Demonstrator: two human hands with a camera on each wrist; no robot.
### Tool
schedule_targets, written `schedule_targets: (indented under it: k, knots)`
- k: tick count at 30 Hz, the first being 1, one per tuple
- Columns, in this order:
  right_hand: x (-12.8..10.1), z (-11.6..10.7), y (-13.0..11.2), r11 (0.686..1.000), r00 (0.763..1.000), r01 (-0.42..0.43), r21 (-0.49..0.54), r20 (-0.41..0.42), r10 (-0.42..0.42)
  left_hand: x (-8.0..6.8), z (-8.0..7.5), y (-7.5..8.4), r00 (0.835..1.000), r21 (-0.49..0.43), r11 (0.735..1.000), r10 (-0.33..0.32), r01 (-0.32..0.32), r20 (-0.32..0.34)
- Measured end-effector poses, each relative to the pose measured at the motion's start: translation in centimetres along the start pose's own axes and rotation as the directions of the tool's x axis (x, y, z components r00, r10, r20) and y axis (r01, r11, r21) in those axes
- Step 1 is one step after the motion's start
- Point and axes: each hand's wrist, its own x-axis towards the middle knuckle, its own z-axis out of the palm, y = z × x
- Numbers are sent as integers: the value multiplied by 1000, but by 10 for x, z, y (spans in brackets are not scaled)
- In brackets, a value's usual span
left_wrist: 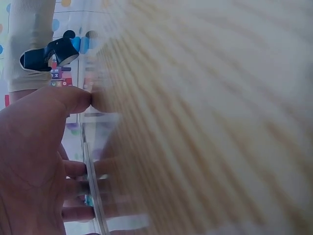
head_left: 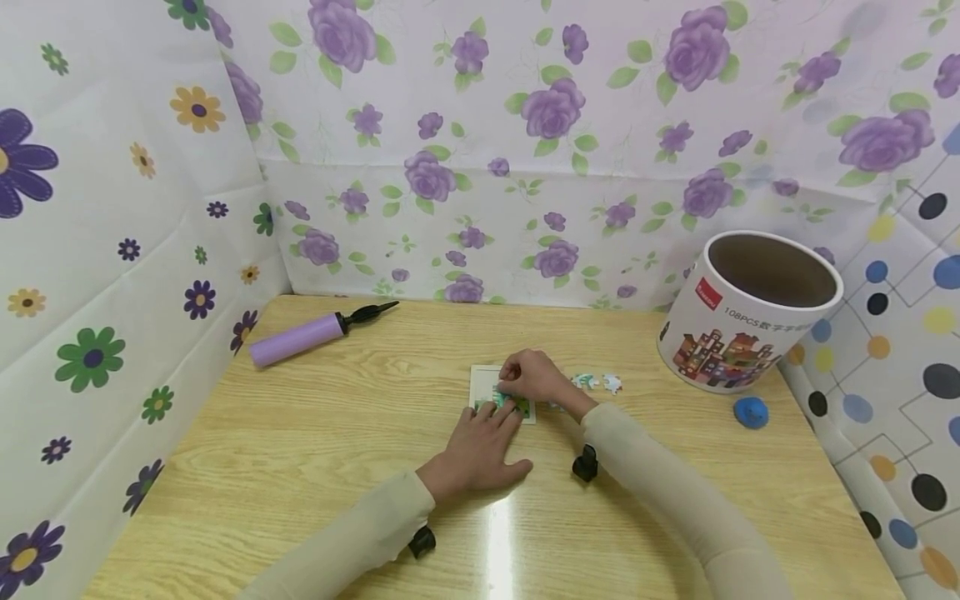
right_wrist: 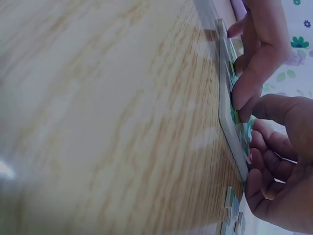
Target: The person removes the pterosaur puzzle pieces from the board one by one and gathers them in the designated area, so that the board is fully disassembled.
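Note:
A small jigsaw board (head_left: 482,379) with a pale frame lies on the wooden table, some green and teal pieces set in it. My left hand (head_left: 480,450) rests with extended fingers on its near part, thumb spread out to the side. From the right, my right hand (head_left: 536,377) reaches over the board with curled fingers and pinches a teal puzzle piece (right_wrist: 249,129) at the board's surface; the fingers hide much of it. Loose puzzle pieces (head_left: 612,383) lie just right of the board, partly behind the right wrist.
At the back left lies a purple hand pump (head_left: 296,340) with a black nozzle. A big white printed bucket (head_left: 738,333) stands at the back right, with a blue object (head_left: 751,412) in front of it. Flower-patterned cloth (head_left: 465,167) backs the table (head_left: 360,433).

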Motion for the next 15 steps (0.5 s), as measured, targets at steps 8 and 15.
schedule_targets:
  k: [8,15]
  knots:
    - [-1,0,-2,1000,1000,-21,13,0,21,1,-5,1,1000,30,1000,-7,6,20]
    - [-3,-2,-4,999,1000,6,44,-8,-6,-1,-3,0,999,19,1000,3,-4,38]
